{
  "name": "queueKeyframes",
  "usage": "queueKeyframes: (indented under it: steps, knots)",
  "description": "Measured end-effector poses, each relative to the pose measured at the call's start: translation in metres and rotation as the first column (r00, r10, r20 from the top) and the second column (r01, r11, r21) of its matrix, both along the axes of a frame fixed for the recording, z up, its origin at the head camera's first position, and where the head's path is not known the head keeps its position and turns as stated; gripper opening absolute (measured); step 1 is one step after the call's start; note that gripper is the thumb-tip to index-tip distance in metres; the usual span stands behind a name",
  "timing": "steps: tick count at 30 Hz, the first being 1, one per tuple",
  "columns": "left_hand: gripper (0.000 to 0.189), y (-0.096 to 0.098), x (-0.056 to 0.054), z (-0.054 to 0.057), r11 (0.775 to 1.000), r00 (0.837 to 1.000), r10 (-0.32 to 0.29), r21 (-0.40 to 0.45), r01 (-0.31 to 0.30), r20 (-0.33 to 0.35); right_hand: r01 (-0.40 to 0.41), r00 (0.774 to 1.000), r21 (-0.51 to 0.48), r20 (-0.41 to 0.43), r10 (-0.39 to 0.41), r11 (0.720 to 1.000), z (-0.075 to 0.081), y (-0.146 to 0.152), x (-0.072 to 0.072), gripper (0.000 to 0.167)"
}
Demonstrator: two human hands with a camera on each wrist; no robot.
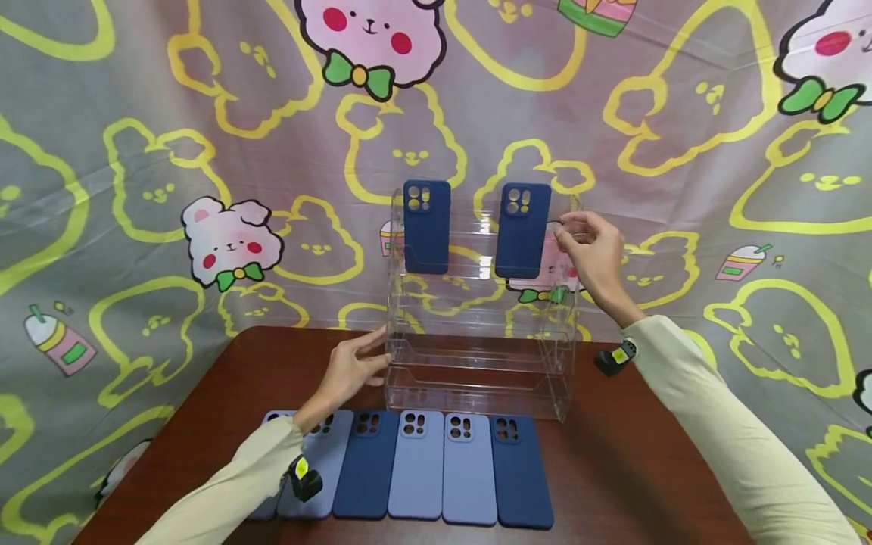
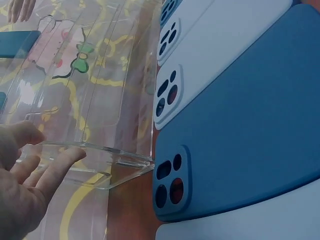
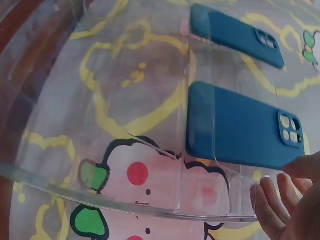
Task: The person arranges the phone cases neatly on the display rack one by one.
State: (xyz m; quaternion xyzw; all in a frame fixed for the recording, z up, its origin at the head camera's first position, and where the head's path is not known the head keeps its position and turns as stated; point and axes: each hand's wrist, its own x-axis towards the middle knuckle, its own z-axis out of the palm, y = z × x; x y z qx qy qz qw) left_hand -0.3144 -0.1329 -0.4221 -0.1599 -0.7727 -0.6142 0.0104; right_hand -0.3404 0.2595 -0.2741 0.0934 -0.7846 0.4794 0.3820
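A clear acrylic tiered rack [image 1: 477, 393] stands on the table. Two dark blue phone cases stand upright on its top tier: a left case [image 1: 427, 235] and a right case [image 1: 522, 235]. My right hand [image 1: 594, 250] is beside the right case, thumb and fingertips right at its edge, fingers loosely bent; the right wrist view shows the thumb by the camera-cutout end of that case [image 3: 235, 127]. My left hand [image 1: 350, 369] is at the rack's lower left side, its fingers extended around the side panel [image 2: 95, 147] without curling tight.
Several phone cases lie side by side in front of the rack, among them a dark blue case [image 1: 523, 473] at the right end and a light blue case [image 1: 470, 473] beside it. My left forearm overlaps the row's left end. A patterned curtain [image 1: 286, 250] hangs behind the brown table [image 1: 633, 469].
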Motion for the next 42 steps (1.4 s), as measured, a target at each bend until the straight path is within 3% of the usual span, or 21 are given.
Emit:
queueKeyframes:
  steps: [5,12,18,24,28,31,33,36,39,42]
  knots:
    - [0.061,0.002,0.002,0.002,0.999,0.999,0.033,-0.015,-0.033,-0.007,0.063,0.997,0.104,-0.05,-0.058,0.993,-0.007,0.0,0.015,0.02]
    - [0.062,0.005,0.003,0.001,0.999,0.999,0.034,-0.015,-0.034,0.003,0.075,0.989,0.221,-0.138,-0.045,0.972,-0.024,0.002,0.032,0.018]
    - [0.062,0.005,0.004,0.0,1.0,1.0,0.023,-0.002,-0.023,-0.012,0.046,0.991,0.294,-0.137,-0.006,0.955,-0.061,0.002,0.062,0.009]
    - [0.063,0.006,0.003,0.0,1.0,1.0,0.026,-0.01,-0.026,-0.002,0.011,0.994,0.374,-0.102,0.03,0.927,-0.096,0.004,0.088,0.016]
    - [0.063,0.007,0.002,0.0,0.999,0.999,0.035,-0.012,-0.035,0.006,-0.016,0.999,0.407,-0.036,0.034,0.913,-0.107,0.001,0.1,0.017]
    - [0.063,0.008,0.002,0.001,0.999,0.999,0.04,-0.01,-0.04,0.007,-0.061,0.997,0.404,0.073,0.034,0.913,-0.114,-0.002,0.11,0.017]
    - [0.063,0.007,0.002,0.001,0.999,0.999,0.041,-0.006,-0.041,0.012,-0.104,0.984,0.385,0.171,0.04,0.917,-0.12,-0.006,0.117,0.016]
    - [0.063,0.007,0.002,0.002,0.999,0.998,0.052,-0.01,-0.052,0.019,-0.188,0.946,0.322,0.314,0.083,0.928,-0.134,-0.015,0.128,0.013]
    - [0.063,0.007,0.002,0.002,0.998,0.998,0.065,-0.01,-0.065,0.021,-0.243,0.918,0.318,0.381,0.111,0.916,-0.15,-0.025,0.137,0.013]
    - [0.062,0.008,0.003,0.002,0.998,0.997,0.068,-0.009,-0.068,0.019,-0.261,0.918,0.395,0.385,0.1,0.881,-0.165,-0.034,0.145,0.015]
